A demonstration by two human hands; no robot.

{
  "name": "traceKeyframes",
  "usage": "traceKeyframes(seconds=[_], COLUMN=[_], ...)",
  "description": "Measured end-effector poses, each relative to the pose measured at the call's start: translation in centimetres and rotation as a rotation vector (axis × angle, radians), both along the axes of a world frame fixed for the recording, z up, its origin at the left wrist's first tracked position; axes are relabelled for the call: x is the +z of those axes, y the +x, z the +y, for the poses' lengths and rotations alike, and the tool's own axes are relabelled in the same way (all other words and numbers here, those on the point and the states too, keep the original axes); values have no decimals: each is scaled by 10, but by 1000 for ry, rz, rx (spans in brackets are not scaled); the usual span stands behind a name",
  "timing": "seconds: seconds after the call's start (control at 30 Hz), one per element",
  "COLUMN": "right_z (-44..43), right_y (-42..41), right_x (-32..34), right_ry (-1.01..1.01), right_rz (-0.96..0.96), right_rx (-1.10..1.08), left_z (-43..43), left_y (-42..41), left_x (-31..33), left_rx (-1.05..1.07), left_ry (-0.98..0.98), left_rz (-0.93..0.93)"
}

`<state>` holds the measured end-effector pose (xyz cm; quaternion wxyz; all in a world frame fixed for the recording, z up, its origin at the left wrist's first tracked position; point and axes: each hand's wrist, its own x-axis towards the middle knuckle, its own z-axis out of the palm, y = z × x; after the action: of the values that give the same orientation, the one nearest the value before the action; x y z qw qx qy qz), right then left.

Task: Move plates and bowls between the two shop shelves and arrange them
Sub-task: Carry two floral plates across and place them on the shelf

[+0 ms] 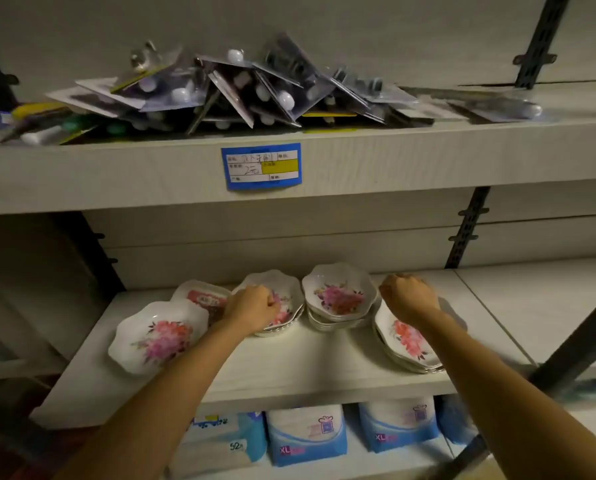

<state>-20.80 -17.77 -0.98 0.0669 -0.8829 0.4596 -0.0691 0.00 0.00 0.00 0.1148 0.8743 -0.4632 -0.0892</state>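
On the lower shelf (pixel 289 368) stand white scalloped dishes with pink flower prints. My left hand (pixel 251 306) is curled over the near rim of the top bowl of a short bowl stack (pixel 289 299). To its right stands a second bowl stack (pixel 338 299), untouched. My right hand (pixel 407 297) is closed over the far rim of the top plate of a plate stack (pixel 405 341); its fingertips are hidden. A single floral plate (pixel 158 337) lies at the left, with a red-patterned dish (pixel 203 294) behind it.
The upper shelf (pixel 393 157) holds a heap of blister-packed small goods (pixel 241 91) and carries a blue price label (pixel 262 166). Blue-and-white packs (pixel 307 434) sit under the lower shelf. Dark metal uprights (pixel 466 233) stand at the right. Bare shelf lies right of the plates.
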Motion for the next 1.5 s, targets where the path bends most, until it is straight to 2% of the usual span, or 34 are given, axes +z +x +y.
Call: traceKeyframes(seconds=[0.17,0.43,0.6,0.77,0.9,1.1,1.5], right_z=[-26,-50,-59,-72,-79,-87,-77], right_y=[20,41,45,43,36,11,-59], right_x=[-9,-22,-27,-14,3,22,24], right_ry=[100,103,132,276,276,245,221], right_rz=[114,360,421,319,200,80,-78], right_rx=[-5,-16,22,86,107,8,-159], left_z=[-21,-39,-46,-55,-62,-79,-94], left_y=[-3,-1,-1,0,-8,-23,-27], left_x=[-23,-33,-37,-42,-42,-38,-56], left_rx=[48,70,58,88,140,199,299], left_ry=[7,-9,11,42,54,78,4], left_rz=[158,204,230,292,418,547,519])
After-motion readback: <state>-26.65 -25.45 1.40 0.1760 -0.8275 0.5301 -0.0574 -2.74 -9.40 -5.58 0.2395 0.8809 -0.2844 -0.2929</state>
